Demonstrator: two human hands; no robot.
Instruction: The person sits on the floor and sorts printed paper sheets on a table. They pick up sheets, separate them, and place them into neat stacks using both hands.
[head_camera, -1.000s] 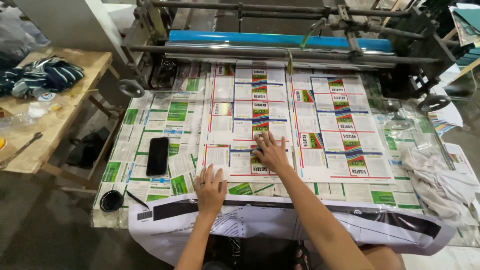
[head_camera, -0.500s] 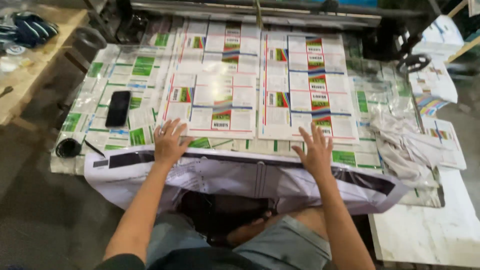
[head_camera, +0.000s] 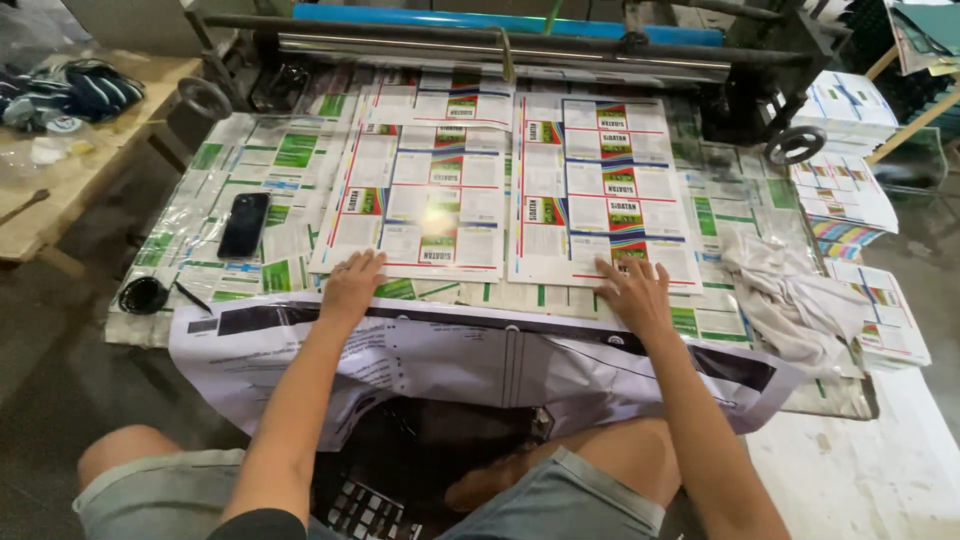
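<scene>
Print workshop: roller machine (head_camera: 500, 35), printed label sheets (head_camera: 605, 190)

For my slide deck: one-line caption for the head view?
Left hand and right hand press flat on two printed label sheets at a machine's feed table.

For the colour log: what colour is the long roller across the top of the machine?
Bright blue: the roller shows best, and only, in the head view, above the printed sheets.

The worktable (head_camera: 840, 395) carries printed label sheets (head_camera: 600, 190), a phone (head_camera: 244, 225) and a rag (head_camera: 790, 300).
</scene>
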